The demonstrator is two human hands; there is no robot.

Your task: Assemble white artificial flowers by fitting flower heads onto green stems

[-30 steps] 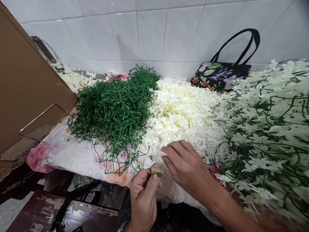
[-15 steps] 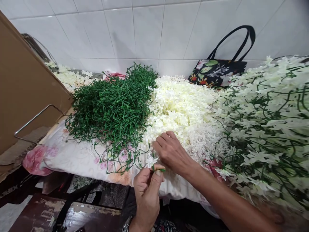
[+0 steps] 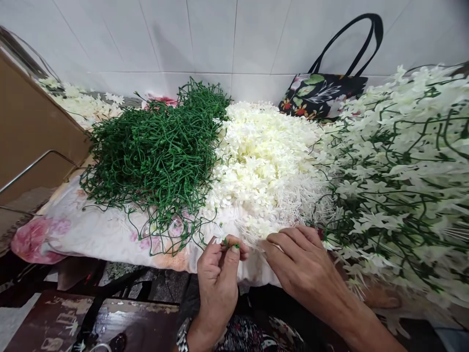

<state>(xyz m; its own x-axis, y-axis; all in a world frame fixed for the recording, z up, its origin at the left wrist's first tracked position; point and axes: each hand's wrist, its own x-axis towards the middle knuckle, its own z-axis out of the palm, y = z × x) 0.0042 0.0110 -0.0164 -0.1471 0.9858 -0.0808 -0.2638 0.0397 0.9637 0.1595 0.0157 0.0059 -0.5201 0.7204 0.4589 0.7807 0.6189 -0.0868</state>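
My left hand [image 3: 217,274] is closed in a pinch on a small green stem piece [image 3: 231,244] with a bit of white flower at its tip. My right hand [image 3: 298,264] lies just right of it, fingers curled and pressed together at the near edge of the pile of loose white flowers [image 3: 264,166]; what they hold, if anything, is hidden. A tangled heap of green stems [image 3: 154,156] lies to the left of that pile. Finished white flower sprays on green stems [image 3: 403,181] fill the right side.
Everything rests on a floral cloth [image 3: 91,230] over a low surface. A brown cardboard sheet [image 3: 32,132] with a metal wire frame [image 3: 32,166] leans at the left. A black floral tote bag [image 3: 326,93] stands against the white tiled wall. Dark floor lies below.
My right hand drew back from the white flower pile toward me and to the right. My left hand kept its pinch on the stem. The view tilted down slightly.
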